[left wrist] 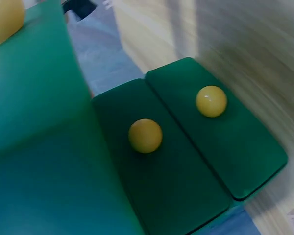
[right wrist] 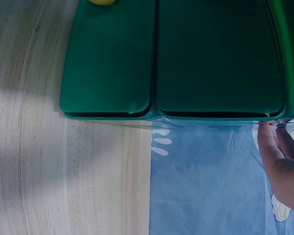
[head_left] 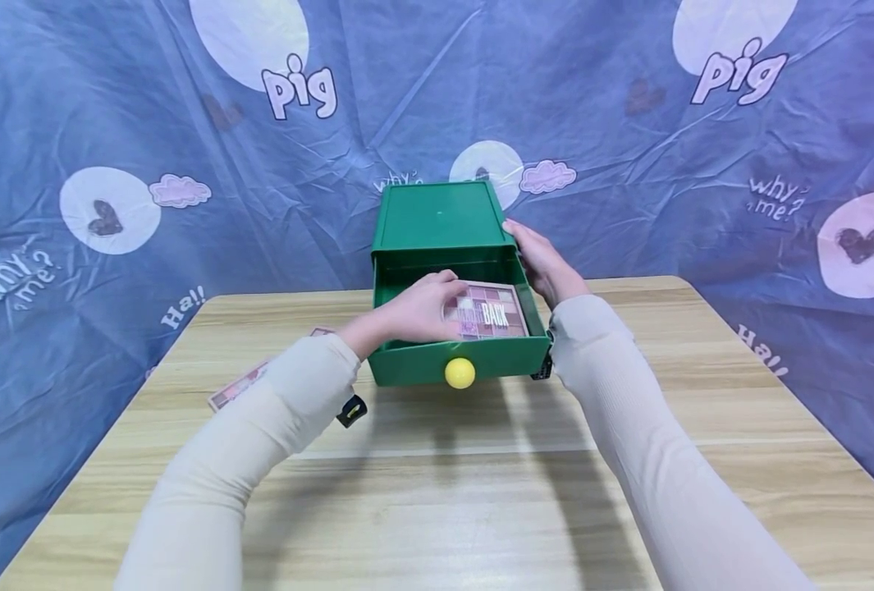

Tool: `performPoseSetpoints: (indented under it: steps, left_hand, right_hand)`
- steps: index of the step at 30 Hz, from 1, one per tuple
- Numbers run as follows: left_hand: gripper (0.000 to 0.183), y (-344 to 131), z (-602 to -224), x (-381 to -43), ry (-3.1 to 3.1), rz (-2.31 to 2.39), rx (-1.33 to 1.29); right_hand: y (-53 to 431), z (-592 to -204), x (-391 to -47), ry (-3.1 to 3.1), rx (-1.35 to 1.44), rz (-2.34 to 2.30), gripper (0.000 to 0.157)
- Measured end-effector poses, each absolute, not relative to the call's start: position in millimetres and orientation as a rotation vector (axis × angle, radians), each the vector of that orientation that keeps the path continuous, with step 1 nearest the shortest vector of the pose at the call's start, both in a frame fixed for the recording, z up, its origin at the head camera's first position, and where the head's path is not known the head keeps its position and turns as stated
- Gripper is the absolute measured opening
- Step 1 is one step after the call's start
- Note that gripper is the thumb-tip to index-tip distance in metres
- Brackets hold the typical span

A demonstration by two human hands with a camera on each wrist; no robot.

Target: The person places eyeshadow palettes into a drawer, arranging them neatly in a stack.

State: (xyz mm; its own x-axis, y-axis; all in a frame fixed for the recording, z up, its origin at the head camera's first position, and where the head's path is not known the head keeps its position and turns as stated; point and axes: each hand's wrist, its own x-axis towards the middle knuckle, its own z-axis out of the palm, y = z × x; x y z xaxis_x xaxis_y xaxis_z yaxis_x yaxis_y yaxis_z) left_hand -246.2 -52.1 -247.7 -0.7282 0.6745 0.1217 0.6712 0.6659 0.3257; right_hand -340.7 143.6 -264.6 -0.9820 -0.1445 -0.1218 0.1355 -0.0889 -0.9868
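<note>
A green drawer cabinet [head_left: 437,215] stands on the table with its top drawer [head_left: 414,363] pulled out; a round yellow knob [head_left: 459,373] sits on that drawer's front. My left hand [head_left: 423,310] reaches into the drawer and grips an eyeshadow palette [head_left: 491,316] by its left part, thumb near the front and fingers behind. The palette has a pink edge and a lid with large white lettering. My right hand [head_left: 543,258] rests against the cabinet's right side, its fingers [right wrist: 267,142] extended along it. The left hand is hidden in the left wrist view.
Two closed lower drawers with yellow knobs [left wrist: 145,136] show in the left wrist view. Another pink palette [head_left: 237,387] lies on the wooden table [head_left: 444,509] at left, partly behind my left sleeve. A blue printed cloth [head_left: 614,164] hangs behind.
</note>
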Motion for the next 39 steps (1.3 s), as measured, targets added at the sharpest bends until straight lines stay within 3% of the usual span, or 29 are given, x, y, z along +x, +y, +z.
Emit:
performPoseSetpoints:
  steps: [25, 39]
  left_hand:
    - [0.055, -45.7, -256.9, -244.6, 2.89, 0.244, 1.073]
    - [0.068, -51.0, -247.5, -241.1, 2.772, 0.34, 1.022]
  right_hand:
    - [144.7, -264.1, -339.2, 2.018, 0.031, -2.178, 0.05]
    - [143.1, -264.3, -339.5, 2.018, 0.006, -2.181, 0.05]
